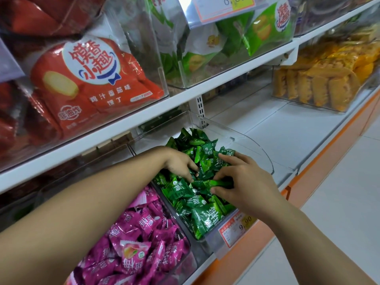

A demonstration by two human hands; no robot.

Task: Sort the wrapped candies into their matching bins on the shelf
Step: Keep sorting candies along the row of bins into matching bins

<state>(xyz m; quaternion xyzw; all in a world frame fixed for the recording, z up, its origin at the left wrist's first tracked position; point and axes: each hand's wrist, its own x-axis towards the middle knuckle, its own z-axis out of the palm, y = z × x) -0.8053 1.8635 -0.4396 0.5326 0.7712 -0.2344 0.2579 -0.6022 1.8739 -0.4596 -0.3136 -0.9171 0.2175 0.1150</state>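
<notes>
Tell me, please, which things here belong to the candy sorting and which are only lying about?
Belong to the job: green candies, their clear bin, pink candies, left hand with fingers among the green ones, right hand pinching a green one.
Lying about: red snack bags, green snack bags, yellow snacks, price tag.

Fingertips of the left hand (178, 163) are buried among green candies (197, 214); pink candy bin (192, 262) runs off the bottom edge; price tag (236, 229) print unreadable.

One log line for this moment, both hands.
left hand: among green candies, grasp unclear | right hand: pinches green candy | place: clear bin | pink candies: adjacent bin
</notes>
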